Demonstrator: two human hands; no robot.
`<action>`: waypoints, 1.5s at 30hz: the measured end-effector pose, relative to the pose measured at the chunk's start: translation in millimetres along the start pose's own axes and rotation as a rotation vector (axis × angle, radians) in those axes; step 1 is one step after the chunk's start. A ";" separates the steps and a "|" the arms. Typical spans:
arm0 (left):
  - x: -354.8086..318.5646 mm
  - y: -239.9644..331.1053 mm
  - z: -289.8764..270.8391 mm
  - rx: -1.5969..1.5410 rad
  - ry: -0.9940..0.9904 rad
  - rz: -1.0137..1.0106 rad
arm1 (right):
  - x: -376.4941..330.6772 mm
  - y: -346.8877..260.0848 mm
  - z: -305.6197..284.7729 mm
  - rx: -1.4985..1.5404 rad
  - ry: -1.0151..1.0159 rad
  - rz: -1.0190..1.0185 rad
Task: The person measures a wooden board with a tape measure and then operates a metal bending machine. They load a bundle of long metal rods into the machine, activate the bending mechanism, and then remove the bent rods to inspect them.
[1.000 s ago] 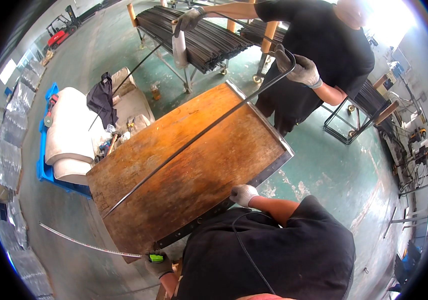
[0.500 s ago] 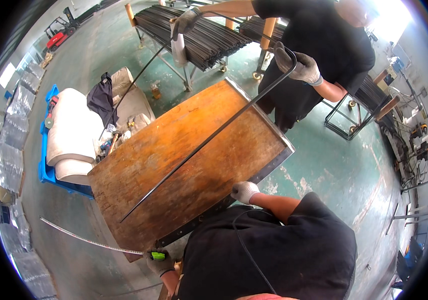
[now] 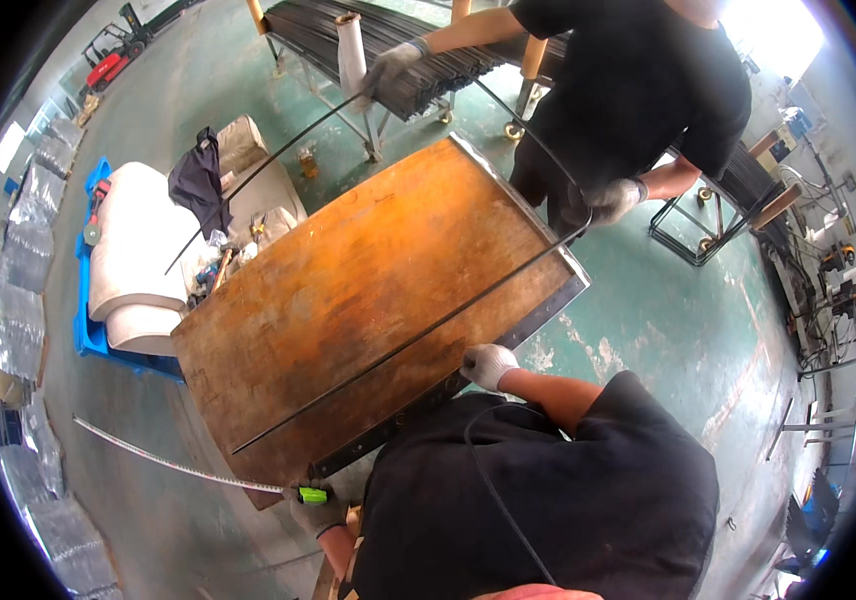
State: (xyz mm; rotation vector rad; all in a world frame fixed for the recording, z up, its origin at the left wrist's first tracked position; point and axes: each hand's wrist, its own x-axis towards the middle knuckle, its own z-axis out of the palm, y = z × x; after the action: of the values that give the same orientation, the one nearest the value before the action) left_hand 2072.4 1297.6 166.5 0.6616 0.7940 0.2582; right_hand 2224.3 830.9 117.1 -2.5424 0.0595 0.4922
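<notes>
My left hand [image 3: 318,512], in a grey glove, grips a bright green tape measure [image 3: 312,495] at the table's near left corner. Its pale blade [image 3: 176,463] sticks out to the left past the table. In a white glove, my right hand [image 3: 489,366] is closed at the near edge of the brown-topped table [image 3: 348,270]; whatever its fingers hold is hidden. A co-worker's gloved hands [image 3: 613,203] [image 3: 391,68] hold a dark bent metal rod. One leg of this rod [image 3: 413,339] runs along the table top; the other leg [image 3: 273,155] extends over white rolls.
White rolls [image 3: 138,245] in a blue crate stand beyond the table's left end, with hand tools and a dark cloth nearby. A rack of dark rods [image 3: 388,50] stands behind. Another rod rack [image 3: 708,215] is at the right. A red forklift [image 3: 108,70] is far left.
The co-worker has lowered the bent rod, and its near leg has moved toward the table's near edge. The co-worker's hands moved down. My hands stay about where they were.
</notes>
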 end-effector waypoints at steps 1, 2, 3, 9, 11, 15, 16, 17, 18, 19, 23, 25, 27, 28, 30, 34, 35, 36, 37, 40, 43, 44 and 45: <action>1.1 0.8 -2.3 0.005 -0.007 -0.006 | -0.1 -0.1 0.4 0.002 0.005 -0.004; -5.6 0.6 8.7 -0.078 -0.009 -0.008 | 0.4 -0.8 -0.3 0.003 0.009 -0.012; -7.4 2.4 10.3 -0.063 0.021 -0.008 | -1.0 -2.1 -0.2 0.004 0.013 -0.019; -1.4 8.5 1.8 -0.077 0.046 -0.071 | -17.4 7.0 1.2 -0.046 0.045 -0.146; -6.5 11.4 12.9 -0.077 0.083 -0.074 | -24.6 11.0 5.0 -0.037 0.067 -0.160; -3.5 10.6 3.2 0.006 0.018 -0.057 | -26.0 10.7 2.7 -0.023 0.097 -0.123; 1.4 11.6 -6.4 0.029 -0.025 -0.071 | -27.4 7.9 0.8 -0.024 0.100 -0.100; 5.5 13.3 -15.8 0.048 -0.072 -0.082 | -27.9 7.0 -1.5 -0.037 0.104 -0.069; 8.1 14.2 -25.8 0.067 -0.117 -0.092 | -28.8 7.0 -3.6 -0.051 0.107 -0.038; 7.0 13.9 -23.0 0.060 -0.122 -0.091 | -28.5 8.4 -5.5 -0.066 0.113 -0.007; 11.0 6.2 -27.1 0.176 -0.114 0.002 | -24.2 18.0 -4.6 -0.029 0.145 0.055; 7.2 5.4 -19.2 0.192 -0.075 0.008 | -24.8 17.7 -2.6 -0.025 0.163 0.060; -4.2 9.0 3.7 0.092 -0.010 -0.064 | -24.6 18.1 -1.9 -0.018 0.170 0.061; 4.1 7.3 -12.7 0.201 -0.030 -0.023 | -23.7 18.2 -0.9 -0.020 0.173 0.050; 20.6 1.6 -47.6 0.338 -0.052 0.025 | -21.2 20.0 1.0 -0.028 0.178 0.026; 15.7 1.7 -39.3 0.213 0.047 -0.066 | -22.6 14.2 -5.5 -0.017 0.177 0.032; 4.5 4.7 -10.0 0.156 0.126 -0.106 | -24.4 16.4 -4.3 -0.012 0.186 0.034; -2.1 7.5 5.7 0.095 0.207 -0.138 | -24.6 18.2 -2.9 -0.005 0.193 0.029; 3.6 7.3 0.3 0.088 0.127 -0.135 | -25.0 19.4 -2.7 0.002 0.201 0.024; 7.3 5.3 -19.6 0.216 -0.003 -0.077 | -20.0 13.5 -8.3 -0.014 0.152 0.030; 4.9 2.0 -2.4 0.347 0.041 -0.023 | -23.1 15.8 -9.7 -0.007 0.132 0.035; 6.9 3.0 -0.1 0.201 0.068 -0.084 | -23.4 15.3 -9.7 -0.001 0.140 0.031; 8.5 4.4 0.9 0.055 0.096 -0.145 | -23.6 14.6 -9.5 0.005 0.148 0.027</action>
State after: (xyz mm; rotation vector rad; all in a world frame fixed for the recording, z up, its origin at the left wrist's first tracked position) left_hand 2079.0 1304.5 164.9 0.6434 0.9393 0.1374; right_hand 2203.3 812.1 125.6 -2.5722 0.1497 0.3124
